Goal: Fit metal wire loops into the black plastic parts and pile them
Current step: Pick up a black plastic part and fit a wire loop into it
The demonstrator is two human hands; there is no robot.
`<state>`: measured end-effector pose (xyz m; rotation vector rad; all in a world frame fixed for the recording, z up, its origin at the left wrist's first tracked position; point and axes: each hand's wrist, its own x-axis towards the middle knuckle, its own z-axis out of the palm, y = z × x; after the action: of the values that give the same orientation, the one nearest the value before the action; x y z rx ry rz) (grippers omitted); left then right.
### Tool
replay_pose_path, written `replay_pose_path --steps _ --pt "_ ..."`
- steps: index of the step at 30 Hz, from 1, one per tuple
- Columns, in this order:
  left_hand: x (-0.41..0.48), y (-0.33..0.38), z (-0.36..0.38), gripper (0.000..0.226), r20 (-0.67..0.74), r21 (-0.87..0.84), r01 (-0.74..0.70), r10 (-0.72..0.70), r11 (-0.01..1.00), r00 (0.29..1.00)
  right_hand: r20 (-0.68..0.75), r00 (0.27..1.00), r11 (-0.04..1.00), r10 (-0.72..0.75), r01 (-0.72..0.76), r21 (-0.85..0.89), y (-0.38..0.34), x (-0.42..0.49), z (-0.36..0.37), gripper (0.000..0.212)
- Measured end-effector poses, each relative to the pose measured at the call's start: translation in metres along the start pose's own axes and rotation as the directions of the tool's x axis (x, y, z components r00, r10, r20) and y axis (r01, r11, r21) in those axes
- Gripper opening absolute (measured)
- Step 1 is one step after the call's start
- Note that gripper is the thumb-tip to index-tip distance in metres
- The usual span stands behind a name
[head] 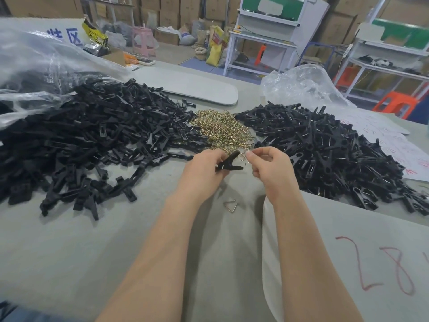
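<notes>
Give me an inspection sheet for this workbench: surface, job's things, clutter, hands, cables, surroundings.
Surface: grey table; sheet with red numerals at right.
Job's things: black parts piled left, wire loops heaped in the middle, fitted parts piled right.
Clutter: one loose loop between the forearms; plastic bags behind the piles.
Hands: left hand holds a black part; right hand pinches a loop beside it, not yet fitted.
Cables: nothing seen on the table.
Surroundings: cardboard boxes, white benches, orange stool.
</notes>
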<state>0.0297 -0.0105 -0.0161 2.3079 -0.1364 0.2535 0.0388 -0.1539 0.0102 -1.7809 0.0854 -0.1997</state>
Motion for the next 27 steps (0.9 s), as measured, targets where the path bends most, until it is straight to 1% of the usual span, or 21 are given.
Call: replay_pose_path --steps 2,4,8,11,13,16,19,20,24,27 --pt "-0.001 0.001 0.000 0.017 -0.006 0.011 -0.009 0.009 1.000 1.000 0.040 0.999 0.996 0.015 -0.019 0.085 -0.001 -0.002 -0.001 0.006" --pt "-0.001 0.001 0.000 0.018 -0.008 0.025 -0.014 0.014 1.000 1.000 0.061 0.998 0.991 0.021 -0.028 0.129 -0.002 -0.003 -0.002 0.006" --pt "-0.002 0.002 0.001 0.019 -0.012 0.064 -0.021 0.022 0.998 1.000 0.061 0.995 0.989 0.081 -0.088 0.117 -0.002 -0.002 -0.004 0.003" --pt "-0.003 0.003 0.001 0.020 -0.018 0.096 -0.039 0.041 0.995 0.999 0.059 0.994 0.994 0.092 -0.095 0.048 0.000 -0.001 -0.004 0.007" --pt "-0.003 0.003 0.001 0.020 -0.020 0.103 -0.043 0.045 0.994 0.999 0.046 0.995 0.997 0.083 -0.083 -0.003 0.002 0.000 -0.003 0.006" --pt "-0.003 0.004 0.001 0.020 -0.021 0.106 -0.050 0.052 0.993 0.998 -0.010 0.999 0.997 0.051 -0.052 -0.063 0.004 0.001 0.001 0.007" --pt "-0.003 0.005 0.002 0.018 -0.036 0.105 -0.055 0.059 0.993 0.998 -0.057 0.998 0.980 0.004 -0.015 -0.200 0.007 0.002 0.006 0.021" --pt "-0.003 0.005 0.002 0.017 -0.039 0.105 -0.056 0.060 0.993 0.997 -0.072 0.997 0.973 -0.012 -0.005 -0.229 0.008 0.002 0.008 0.023" --pt "-0.004 0.007 0.003 0.015 -0.055 0.113 -0.054 0.061 0.992 0.997 -0.142 0.989 0.950 -0.044 -0.003 -0.313 0.008 0.001 0.009 0.022" --pt "-0.004 0.009 0.004 0.015 -0.053 0.127 -0.065 0.072 0.990 0.996 -0.128 0.991 0.938 -0.049 0.002 -0.346 0.008 0.000 0.011 0.016"
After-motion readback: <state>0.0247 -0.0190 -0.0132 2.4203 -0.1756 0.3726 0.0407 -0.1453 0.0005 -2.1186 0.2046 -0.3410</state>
